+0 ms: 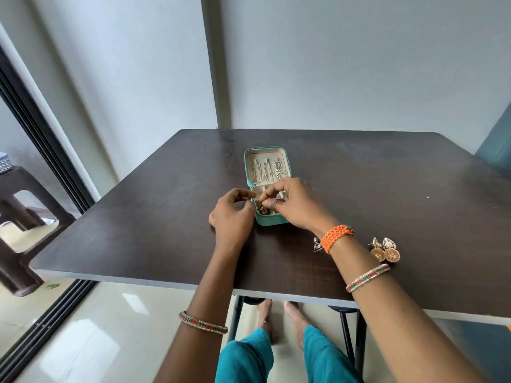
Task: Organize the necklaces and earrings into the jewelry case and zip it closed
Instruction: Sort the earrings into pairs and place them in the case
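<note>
A small teal jewelry case [272, 221] lies open in the middle of the dark table [138, 217]. Its lid [266, 150] is flat at the far side, with silver chain necklaces [266, 170] hung in it. A dark beaded piece [262, 210] sits in the near-left compartment. My right hand [297, 203] hovers over the case's base and pinches a small silver earring [277, 198]. My left hand [232, 214] rests against the case's left side, fingers curled with nothing visible in them. A pair of gold earrings [385, 249] lies at the right, and a small silver earring [317, 244] beside my right wrist.
The table's near edge [193, 284] runs just below my forearms. A dark stool [25, 205] stands at the left beside a sliding door frame. The wall stands right behind the table's far edge.
</note>
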